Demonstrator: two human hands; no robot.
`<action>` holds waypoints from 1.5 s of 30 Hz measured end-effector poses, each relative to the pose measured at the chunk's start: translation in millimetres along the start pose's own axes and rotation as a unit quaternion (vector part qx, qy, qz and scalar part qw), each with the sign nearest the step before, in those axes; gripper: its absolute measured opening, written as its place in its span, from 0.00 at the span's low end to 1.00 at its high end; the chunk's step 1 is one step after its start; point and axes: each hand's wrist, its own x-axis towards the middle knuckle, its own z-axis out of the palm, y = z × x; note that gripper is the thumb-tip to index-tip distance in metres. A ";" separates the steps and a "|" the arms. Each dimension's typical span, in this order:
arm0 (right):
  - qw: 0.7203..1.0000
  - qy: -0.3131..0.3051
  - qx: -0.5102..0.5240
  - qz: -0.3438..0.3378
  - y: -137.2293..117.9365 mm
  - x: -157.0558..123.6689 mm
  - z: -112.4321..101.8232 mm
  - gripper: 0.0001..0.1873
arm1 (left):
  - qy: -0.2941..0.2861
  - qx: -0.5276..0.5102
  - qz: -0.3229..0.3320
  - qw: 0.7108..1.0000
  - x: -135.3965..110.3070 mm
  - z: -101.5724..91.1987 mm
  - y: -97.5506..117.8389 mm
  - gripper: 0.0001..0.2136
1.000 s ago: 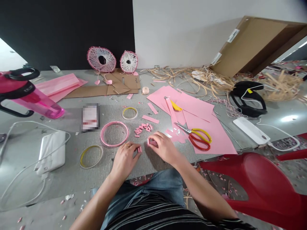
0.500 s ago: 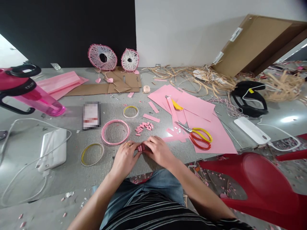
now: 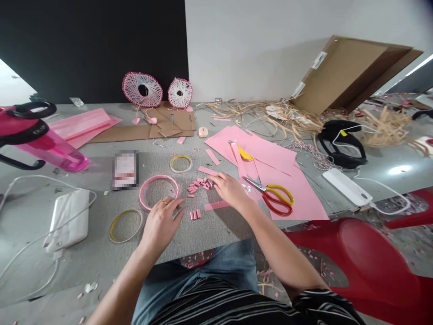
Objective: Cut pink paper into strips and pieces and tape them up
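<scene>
— Those pink paper bits?

— Loose heap on the grey tabletop, right under the fingertips of the right hand.

— State of that hand?

— Fingers curled and bunched, tips angled down at the heap's right edge. Pinching a bit or not? Impossible to tell from this view.

— And the left hand?

— Fingers spread wide, nothing visible between them. Just beside a small cluster of pink pieces and close to a pink hoop, touching neither as far as can be told.

— Around the right hand?

— One long pink strip just below the palm, another pink strip just past the heap.

— Further out?

— Beyond the heap, a small yellow-lined hoop; left of the left hand, a larger yellow-lined hoop. To the right, red-and-yellow-handled scissors lying on pink paper sheets. At the back, two pink-and-white string-art discs propped against the wall. Far left, a pink water bottle.
</scene>
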 end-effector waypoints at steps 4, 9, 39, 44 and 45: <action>1.000 -0.004 -0.007 -0.003 -1.1 13.7 6.1 0.13 | -0.011 0.045 0.025 0.999 19.8 -1.3 4.4 0.11; 1.000 0.024 0.004 0.010 0.4 -1.4 -8.2 0.08 | -0.039 0.114 0.051 0.991 40.1 6.5 16.4 0.12; 0.990 -0.039 0.059 -0.124 -40.9 -57.8 15.8 0.11 | -0.061 0.027 0.027 0.997 -22.6 14.1 10.8 0.15; 0.989 -0.049 0.058 -0.124 -48.8 -53.9 12.2 0.06 | -0.080 0.005 0.019 0.997 -15.5 13.9 11.6 0.13; 0.989 -0.052 0.057 -0.124 -50.1 -53.0 11.2 0.05 | -0.083 0.000 0.020 0.996 -14.2 14.5 12.7 0.12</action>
